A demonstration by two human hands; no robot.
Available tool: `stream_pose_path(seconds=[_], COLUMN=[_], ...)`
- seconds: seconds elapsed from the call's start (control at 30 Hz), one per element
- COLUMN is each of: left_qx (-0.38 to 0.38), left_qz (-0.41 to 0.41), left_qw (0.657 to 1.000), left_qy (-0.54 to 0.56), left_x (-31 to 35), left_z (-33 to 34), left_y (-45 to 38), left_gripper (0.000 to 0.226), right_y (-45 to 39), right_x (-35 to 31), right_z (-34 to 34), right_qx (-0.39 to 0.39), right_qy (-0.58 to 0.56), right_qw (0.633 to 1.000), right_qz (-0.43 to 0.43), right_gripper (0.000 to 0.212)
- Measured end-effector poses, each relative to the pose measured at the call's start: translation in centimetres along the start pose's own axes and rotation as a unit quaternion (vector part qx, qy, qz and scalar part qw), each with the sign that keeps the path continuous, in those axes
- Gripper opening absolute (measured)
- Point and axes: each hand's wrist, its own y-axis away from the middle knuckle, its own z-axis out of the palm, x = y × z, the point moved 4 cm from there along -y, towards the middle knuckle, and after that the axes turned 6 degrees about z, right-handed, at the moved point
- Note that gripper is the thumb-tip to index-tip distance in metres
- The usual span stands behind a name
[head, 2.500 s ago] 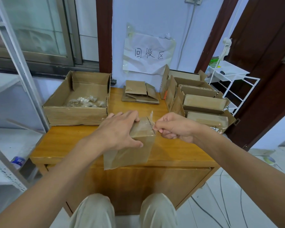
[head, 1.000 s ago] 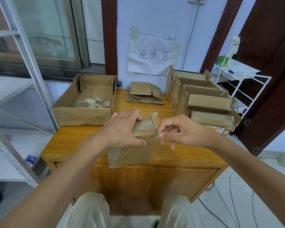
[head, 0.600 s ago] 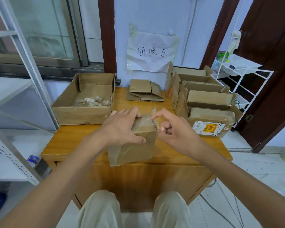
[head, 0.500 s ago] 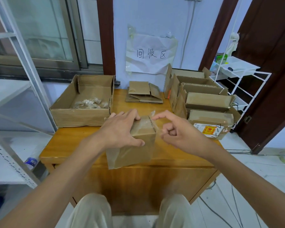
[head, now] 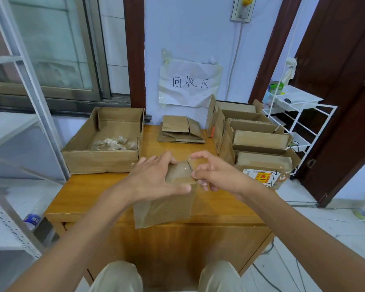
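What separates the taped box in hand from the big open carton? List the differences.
The taped box is closed and wrapped in clear tape; the open carton stands topless with crumpled scraps inside. The left hand grips the taped box while the right hand fingers its tape; nothing touches the open carton. The taped box is smaller than the open carton. Both are brown cardboard on the wooden table.

Quick rundown of us from the head cam: the left hand (head: 154, 178) and right hand (head: 215, 175) are bare, and so are the forearms (head: 72, 239), right out to the frame edges. Down at the bottom we're wearing light beige trousers (head: 116, 277), a soft fabric with a few creases, showing over both knees.
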Motion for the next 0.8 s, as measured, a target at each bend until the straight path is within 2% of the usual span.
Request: stream_pose_path(seconds=[0.07,0.13,0.33,0.43,0.53,0.6,0.67,0.73,0.8], left_qx=[-0.018,-0.048,-0.132,-0.148,-0.158,-0.165,-0.166,-0.169,-0.171], left_qz=[-0.027,-0.035,-0.066,-0.065,-0.069,-0.070,-0.065,-0.064,-0.068], left_qw=[0.999,0.998,0.987,0.986,0.985,0.983,0.984,0.984,0.982], left_qy=[0.030,0.014,0.058,0.048,0.028,0.025,0.014,0.014,0.034], left_x=[-0.1,0.2,0.5,0.4,0.6,0.7,0.7,0.5,0.0], left_z=[-0.1,-0.2,-1.2,-1.1,-1.1,-1.0,-1.1,-1.0,-0.6], left_y=[-0.3,-0.7,-1.8,-2.2,-2.5,-2.6,-2.8,-3.2,-3.5], left_gripper=[0.071,0.073,0.077,0.081,0.082,0.081,0.078,0.078,0.074], right_y=[-0.2,-0.3,0.3,0.5,-0.1,-0.3,-0.1,0.3,0.7], right_x=[0.7,1.2,1.4,0.1,-1.5,-2.7,-4.2,-5.9,-7.3], right_z=[0.3,0.4,-0.1,-1.1,-1.1,-0.9,-0.8,-0.4,0.6], right_qx=[-0.008,-0.014,-0.054,-0.055,-0.046,-0.042,-0.032,0.005,0.044], right_qy=[-0.051,-0.091,-0.125,0.033,0.208,0.299,0.414,0.535,0.640], right_qw=[0.999,0.996,0.991,0.997,0.974,0.950,0.908,0.843,0.762], right_qz=[0.006,0.002,-0.003,-0.036,-0.076,-0.073,-0.061,-0.060,-0.090], right_gripper=[0.051,0.051,0.037,0.042,0.052,0.048,0.042,0.034,0.031])
